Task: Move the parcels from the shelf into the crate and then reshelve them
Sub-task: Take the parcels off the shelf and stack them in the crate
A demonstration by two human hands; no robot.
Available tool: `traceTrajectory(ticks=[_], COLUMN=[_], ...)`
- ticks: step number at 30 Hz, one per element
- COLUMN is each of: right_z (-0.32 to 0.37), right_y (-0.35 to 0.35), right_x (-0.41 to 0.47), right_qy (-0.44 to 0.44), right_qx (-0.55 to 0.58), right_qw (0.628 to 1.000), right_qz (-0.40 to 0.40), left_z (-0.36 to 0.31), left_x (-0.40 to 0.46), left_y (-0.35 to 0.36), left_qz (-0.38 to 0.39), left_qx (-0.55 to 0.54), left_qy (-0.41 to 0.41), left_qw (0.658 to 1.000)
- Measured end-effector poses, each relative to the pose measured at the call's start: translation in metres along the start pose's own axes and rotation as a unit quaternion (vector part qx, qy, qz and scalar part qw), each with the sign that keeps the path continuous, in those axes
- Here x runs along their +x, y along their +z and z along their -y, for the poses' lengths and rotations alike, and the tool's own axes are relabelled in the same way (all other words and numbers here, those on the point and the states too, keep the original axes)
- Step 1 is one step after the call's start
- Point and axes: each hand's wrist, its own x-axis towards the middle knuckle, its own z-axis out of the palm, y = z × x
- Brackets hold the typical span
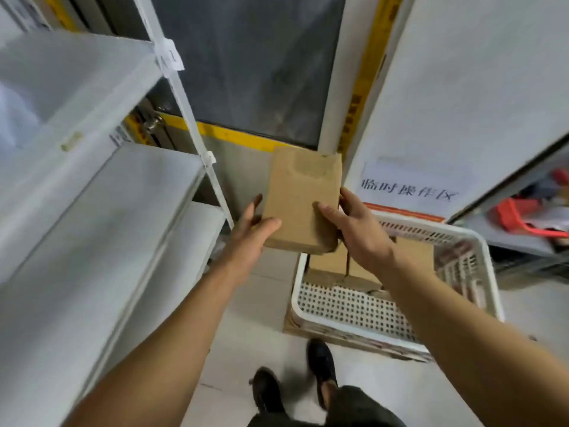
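Note:
A flat brown cardboard parcel point(300, 192) is held up in the air between both my hands, in front of the dark door. My left hand point(255, 229) grips its lower left edge, thumb on top. My right hand point(354, 223) grips its right edge, thumb on the top face. Below and to the right stands a white perforated crate point(348, 309) on the floor with more brown parcels point(332, 266) lying inside, partly hidden by my right forearm. The white metal shelf point(101, 217) stands at my left, and the boards in view look bare.
A white panel with a printed sign point(409, 189) leans at the right behind the crate. Red items point(520, 211) lie on a low surface at far right. A shelf upright point(197, 131) rises near the parcel. My feet point(320, 362) stand on the tiled floor.

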Motion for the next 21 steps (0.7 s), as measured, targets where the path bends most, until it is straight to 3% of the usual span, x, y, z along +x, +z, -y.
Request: traceTrajectory(ticks=[4,10,16,21], right_z=[-0.045,-0.11,-0.155,-0.181], right_y=[-0.051,-0.107,-0.162,-0.215], right_x=[-0.015,-0.028,-0.025,-0.029], right_qy=[0.044,0.135,0.172,0.175], right_qx=[0.022,0.033,0.052,0.049], right_qw=[0.999,0.99,0.982,0.972], right_qz=[-0.018,-0.033,-0.059,-0.148], left_z=[0.015,0.053,0.114,0.124], left_x=[0.02,0.06,0.094,0.112], left_y=[0.042,0.1,0.154,0.232], left_qz=[0.085,0.101,0.132,0.177], left_qx=[0.109,0.224,0.225,0.212], left_qy=[-0.049,-0.062,-0.106,-0.131], left_qw=[0.989,0.967,0.96,0.952])
